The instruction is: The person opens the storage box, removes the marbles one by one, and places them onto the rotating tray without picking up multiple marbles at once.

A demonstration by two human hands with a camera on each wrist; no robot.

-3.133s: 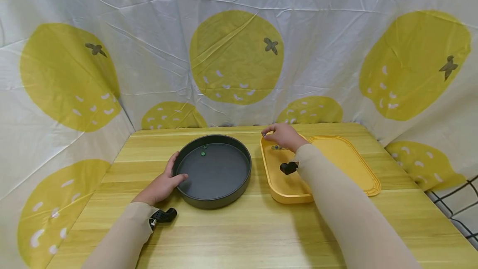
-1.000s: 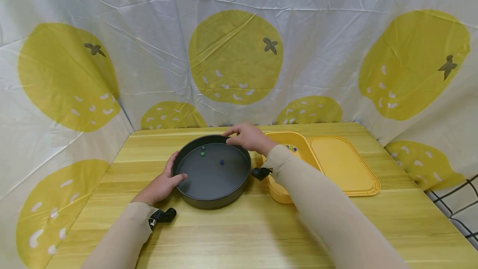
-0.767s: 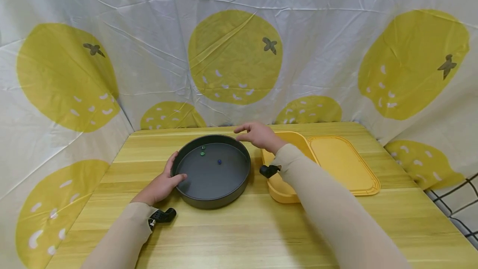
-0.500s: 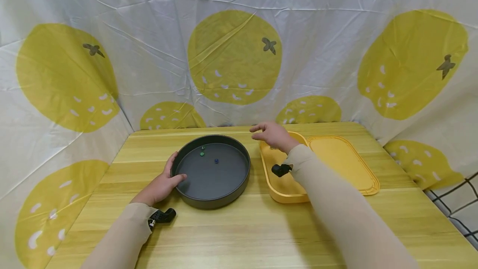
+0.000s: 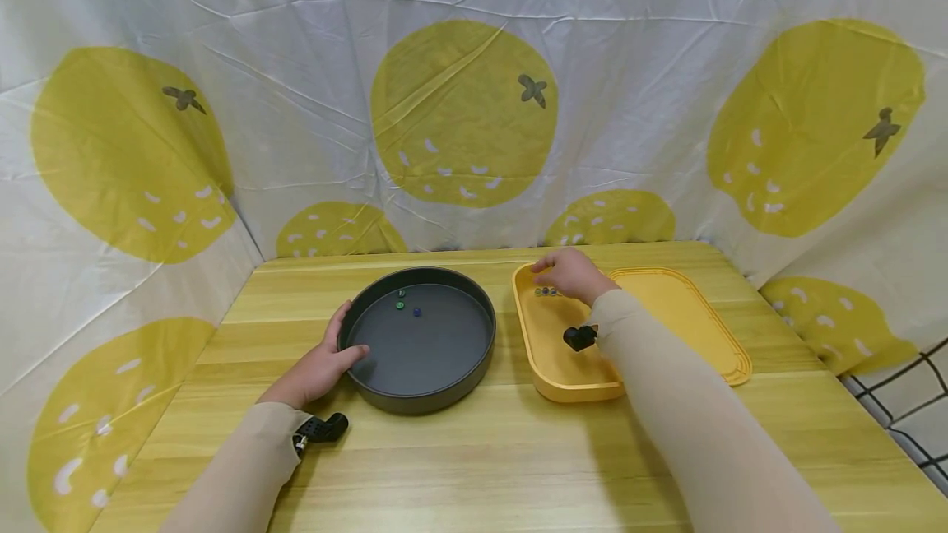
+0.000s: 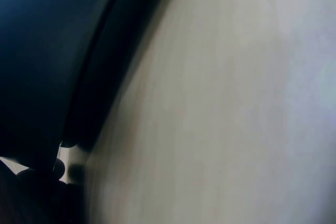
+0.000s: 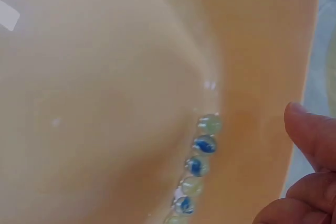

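My left hand (image 5: 326,360) grips the near-left rim of a dark round pan (image 5: 437,352), thumb hooked over the edge. Three small marbles (image 5: 409,308), green and blue, lie at the pan's far left. The left wrist view shows only the pan wall (image 6: 42,51), blurred and close. My right hand (image 5: 554,276) hovers over the far end of a yellow tray (image 5: 529,336), fingers bent down just above a row of marbles (image 5: 546,291). In the right wrist view the marbles (image 7: 197,163) line the tray's corner, and my fingertips (image 7: 307,135) beside them hold nothing.
A flat yellow lid (image 5: 689,319) lies right of the tray, touching it. Everything sits on a wooden table (image 5: 474,451) enclosed by a white cloth with yellow fruit prints (image 5: 467,113). A dark grid object (image 5: 907,426) shows at the right edge.
My right hand moved from the tray to the pan, left a blue marble there, and returned to the tray's far end. The blue marble rolled toward the pan's far left. The left hand stayed.
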